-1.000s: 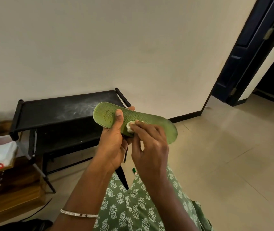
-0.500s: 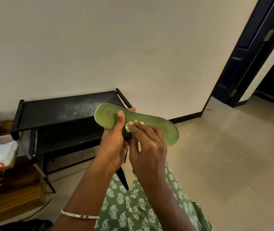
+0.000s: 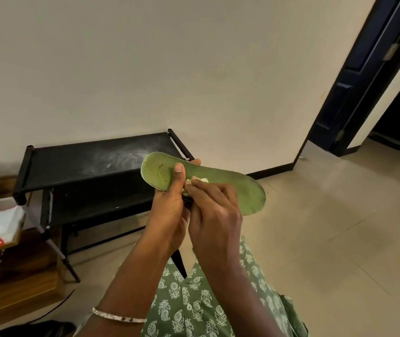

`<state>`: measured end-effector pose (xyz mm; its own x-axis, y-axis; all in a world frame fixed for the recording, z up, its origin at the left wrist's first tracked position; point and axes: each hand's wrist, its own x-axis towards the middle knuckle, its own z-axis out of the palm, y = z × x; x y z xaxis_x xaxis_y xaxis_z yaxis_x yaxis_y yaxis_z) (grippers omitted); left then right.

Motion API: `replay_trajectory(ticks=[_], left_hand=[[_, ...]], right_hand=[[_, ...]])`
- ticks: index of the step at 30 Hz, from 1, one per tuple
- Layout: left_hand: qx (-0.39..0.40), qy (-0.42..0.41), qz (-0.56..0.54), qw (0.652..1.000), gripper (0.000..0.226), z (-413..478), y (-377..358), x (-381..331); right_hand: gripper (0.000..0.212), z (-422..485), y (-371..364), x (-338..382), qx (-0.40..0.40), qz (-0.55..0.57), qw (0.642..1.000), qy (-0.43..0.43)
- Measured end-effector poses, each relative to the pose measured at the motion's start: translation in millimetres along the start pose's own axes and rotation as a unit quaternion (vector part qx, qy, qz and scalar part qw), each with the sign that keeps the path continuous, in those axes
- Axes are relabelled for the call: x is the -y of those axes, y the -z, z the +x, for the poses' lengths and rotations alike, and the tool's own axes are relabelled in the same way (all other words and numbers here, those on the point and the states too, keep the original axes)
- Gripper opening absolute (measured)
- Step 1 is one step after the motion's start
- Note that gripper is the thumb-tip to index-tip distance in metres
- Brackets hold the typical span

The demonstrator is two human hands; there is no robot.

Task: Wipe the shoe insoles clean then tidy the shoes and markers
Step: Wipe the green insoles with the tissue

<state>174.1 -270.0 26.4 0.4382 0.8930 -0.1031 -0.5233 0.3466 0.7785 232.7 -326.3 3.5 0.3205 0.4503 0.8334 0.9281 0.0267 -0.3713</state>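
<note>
One wide-angle camera sits on the person's head, looking forward and down. It is close above the left hand (image 3: 167, 215) and right hand (image 3: 218, 215), which hold a green insole (image 3: 247, 193) and white wad (image 3: 200, 180) mid-frame. Beyond, it faces a pale wall (image 3: 145, 69) and black rack (image 3: 77, 161).
</note>
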Motion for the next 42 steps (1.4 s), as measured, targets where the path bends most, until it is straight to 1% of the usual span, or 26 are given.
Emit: replay_trajectory(ticks=[1, 3, 5, 7, 10, 13, 18, 20, 22, 26, 28, 31, 34, 36, 38, 42], left_hand=[[-0.001, -0.001, -0.002, 1.000, 0.042, -0.4, 0.0, -0.2], [0.005, -0.002, -0.008, 1.000, 0.043, -0.6, 0.4, -1.8], [0.013, -0.003, -0.007, 1.000, 0.043, -0.2, 1.2, -4.0], [0.014, -0.002, -0.008, 1.000, 0.041, -0.2, 1.4, -5.2], [0.015, -0.004, -0.009, 1.000, 0.041, 0.6, 1.1, -5.3], [0.011, -0.011, -0.011, 1.000, 0.043, 0.4, 0.2, -6.8], [-0.004, -0.005, -0.008, 1.000, 0.046, 0.3, 0.8, -4.3], [-0.001, -0.003, -0.006, 1.000, 0.046, 0.4, -0.1, -2.7], [0.003, -0.002, -0.008, 1.000, 0.045, 1.1, -0.6, -2.1], [0.011, 0.000, -0.008, 1.000, 0.042, 2.5, 0.6, -4.5], [0.013, 0.004, -0.008, 1.000, 0.042, 2.2, 0.1, -3.8], [0.009, 0.007, -0.004, 1.000, 0.043, 0.1, -3.8, 0.4], [0.008, 0.009, -0.010, 1.000, 0.041, -1.4, -4.4, 1.9], [0.008, 0.003, -0.014, 1.000, 0.038, -1.6, -3.4, 0.5], [0.010, -0.004, -0.017, 1.000, 0.037, -0.8, -1.5, -0.9], [-0.001, 0.005, -0.026, 1.000, 0.041, 1.6, 1.8, -4.8]], right_hand=[[0.030, 0.0, 0.2, -1.6, -0.004, -0.001, 1.000, 0.006], [0.022, -0.7, 2.0, -14.6, -0.018, -0.010, 1.000, -0.004], [0.024, -0.4, 4.9, -32.9, -0.024, -0.016, 0.998, -0.050], [0.028, 0.3, 6.5, -45.9, -0.015, -0.019, 0.995, -0.093], [0.027, 0.4, 7.9, -43.8, 0.011, 0.017, 0.993, -0.120], [0.026, 1.3, 8.7, -29.7, 0.029, 0.046, 0.992, -0.116], [0.018, -1.8, 0.5, -12.4, 0.016, 0.026, 0.999, -0.043], [0.017, -2.1, 0.5, -11.0, 0.024, 0.026, 0.999, -0.031], [0.019, 1.3, 4.1, -16.9, 0.024, 0.026, 0.999, -0.040], [0.021, 6.7, 10.5, -40.2, 0.004, 0.037, 0.992, -0.124], [0.023, 6.9, 11.0, -43.1, 0.003, 0.032, 0.989, -0.143], [0.024, 5.3, 10.4, -28.3, -0.002, 0.007, 0.995, -0.096], [0.019, 1.8, 6.9, -9.3, 0.010, 0.012, 0.999, -0.033], [0.019, 1.1, 4.8, -7.9, 0.011, 0.015, 1.000, -0.015], [0.019, 2.6, 4.9, -17.7, 0.000, 0.016, 0.999, -0.028], [0.022, 3.6, 6.0, -40.4, -0.015, 0.011, 0.995, -0.096]])
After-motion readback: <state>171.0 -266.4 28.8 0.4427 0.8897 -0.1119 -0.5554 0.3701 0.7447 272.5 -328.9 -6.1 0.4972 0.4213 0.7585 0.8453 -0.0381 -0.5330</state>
